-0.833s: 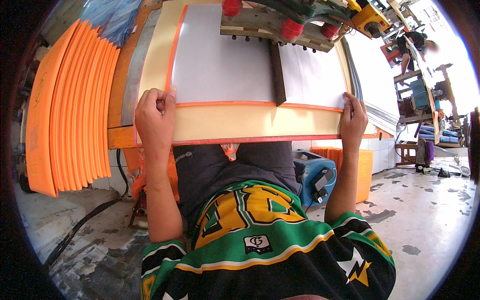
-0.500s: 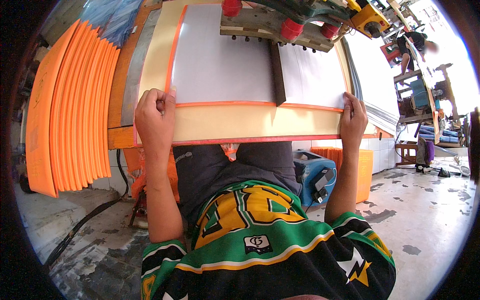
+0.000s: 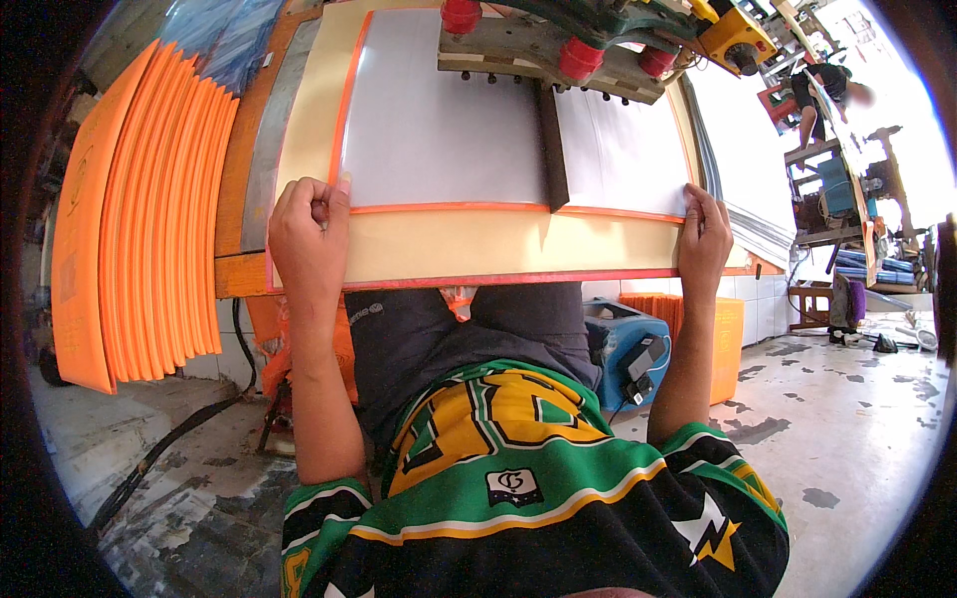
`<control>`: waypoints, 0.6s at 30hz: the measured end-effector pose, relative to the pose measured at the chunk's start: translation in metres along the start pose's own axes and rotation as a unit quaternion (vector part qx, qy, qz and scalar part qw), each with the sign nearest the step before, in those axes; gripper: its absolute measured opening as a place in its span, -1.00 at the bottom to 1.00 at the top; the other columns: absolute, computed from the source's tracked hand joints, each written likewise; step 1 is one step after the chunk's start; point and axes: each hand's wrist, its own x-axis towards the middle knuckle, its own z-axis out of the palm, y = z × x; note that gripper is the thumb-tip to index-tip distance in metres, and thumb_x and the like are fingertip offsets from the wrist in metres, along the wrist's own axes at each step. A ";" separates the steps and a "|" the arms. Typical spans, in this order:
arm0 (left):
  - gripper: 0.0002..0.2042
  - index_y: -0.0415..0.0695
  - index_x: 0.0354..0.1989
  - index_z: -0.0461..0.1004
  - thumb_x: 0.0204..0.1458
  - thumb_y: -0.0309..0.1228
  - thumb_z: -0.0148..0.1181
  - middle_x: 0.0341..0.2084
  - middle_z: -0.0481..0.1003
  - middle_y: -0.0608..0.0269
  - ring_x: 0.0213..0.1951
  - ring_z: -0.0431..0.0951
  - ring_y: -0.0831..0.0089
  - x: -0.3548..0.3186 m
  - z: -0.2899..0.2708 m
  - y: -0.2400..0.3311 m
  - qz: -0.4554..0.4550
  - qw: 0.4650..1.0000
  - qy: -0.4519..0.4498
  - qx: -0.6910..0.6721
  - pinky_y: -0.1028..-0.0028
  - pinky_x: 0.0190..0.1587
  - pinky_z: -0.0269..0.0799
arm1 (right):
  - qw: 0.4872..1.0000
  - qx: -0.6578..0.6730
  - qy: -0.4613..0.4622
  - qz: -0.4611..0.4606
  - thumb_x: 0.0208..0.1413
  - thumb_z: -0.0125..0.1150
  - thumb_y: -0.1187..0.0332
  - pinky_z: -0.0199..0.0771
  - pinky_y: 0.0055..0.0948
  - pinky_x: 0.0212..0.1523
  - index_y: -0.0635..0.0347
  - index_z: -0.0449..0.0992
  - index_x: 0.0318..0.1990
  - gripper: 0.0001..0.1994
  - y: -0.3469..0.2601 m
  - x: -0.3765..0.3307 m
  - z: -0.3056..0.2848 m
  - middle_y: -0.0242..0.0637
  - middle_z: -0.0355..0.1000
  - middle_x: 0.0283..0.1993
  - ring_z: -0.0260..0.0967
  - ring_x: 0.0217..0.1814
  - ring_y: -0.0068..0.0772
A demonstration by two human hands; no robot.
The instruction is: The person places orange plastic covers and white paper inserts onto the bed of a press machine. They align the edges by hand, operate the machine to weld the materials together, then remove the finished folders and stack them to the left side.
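Observation:
A white, glossy sheet with orange edges (image 3: 449,130) lies flat on a cream-coloured board (image 3: 469,244) in front of me. My left hand (image 3: 311,221) is at the sheet's near left corner, fingers curled and thumb along the orange edge. At the near right corner, my right hand (image 3: 706,231) pinches the edge between thumb and fingers. A narrow dark bar (image 3: 553,149) runs across the sheet, right of its middle, below a machine head with red round parts (image 3: 581,58). Whether the bar presses on the sheet I cannot tell.
A thick stack of folded orange sheets (image 3: 150,229) stands at the left, with blue plastic sheets (image 3: 234,40) behind it. A blue box (image 3: 626,349) sits below the table, near my right forearm. Another person (image 3: 825,95) works at the far right.

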 end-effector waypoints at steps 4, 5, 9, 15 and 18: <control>-0.68 -0.29 -0.45 0.42 0.24 -0.34 0.34 -0.53 0.43 0.15 -0.49 0.41 0.30 0.000 -0.001 0.001 0.006 1.000 0.001 0.011 0.28 -0.35 0.37 | 1.000 0.007 0.000 0.003 0.41 0.11 0.42 0.55 -0.15 0.01 0.29 0.63 0.07 -0.77 0.001 0.000 0.000 0.02 0.56 -0.08 0.57 -0.03 -0.01; -0.68 -0.29 -0.45 0.42 0.24 -0.34 0.34 -0.53 0.43 0.15 -0.49 0.41 0.30 0.000 0.000 0.001 0.006 1.000 0.001 0.011 0.28 -0.35 0.37 | 1.000 -0.002 -0.003 0.002 0.42 0.10 0.42 0.55 -0.19 0.00 0.26 0.63 0.09 -0.76 0.003 0.000 0.000 -0.02 0.57 -0.06 0.58 -0.02 -0.07; -0.68 -0.28 -0.45 0.41 0.24 -0.34 0.34 -0.53 0.42 0.15 -0.49 0.40 0.30 0.000 0.000 -0.001 0.011 1.000 0.004 0.014 0.28 -0.35 0.36 | 1.000 -0.013 -0.002 -0.012 0.44 0.09 0.42 0.56 -0.23 0.00 0.23 0.63 0.11 -0.75 0.006 0.000 0.001 -0.08 0.59 -0.04 0.59 -0.01 -0.15; -0.68 -0.28 -0.45 0.40 0.24 -0.35 0.34 -0.54 0.40 0.16 -0.50 0.38 0.30 0.001 0.000 0.000 0.003 1.000 -0.003 0.012 0.27 -0.36 0.35 | 1.000 0.000 0.005 -0.003 0.43 0.10 0.39 0.53 -0.14 0.00 0.29 0.63 0.05 -0.76 0.002 0.000 0.001 0.02 0.56 -0.08 0.56 -0.04 0.01; -0.68 -0.29 -0.45 0.40 0.24 -0.35 0.34 -0.54 0.40 0.15 -0.50 0.37 0.30 0.001 -0.001 0.001 0.001 1.000 -0.004 0.013 0.28 -0.36 0.34 | 1.000 -0.004 0.003 -0.005 0.43 0.09 0.39 0.53 -0.14 -0.01 0.30 0.63 0.06 -0.76 0.003 0.000 0.002 0.02 0.56 -0.08 0.56 -0.04 -0.01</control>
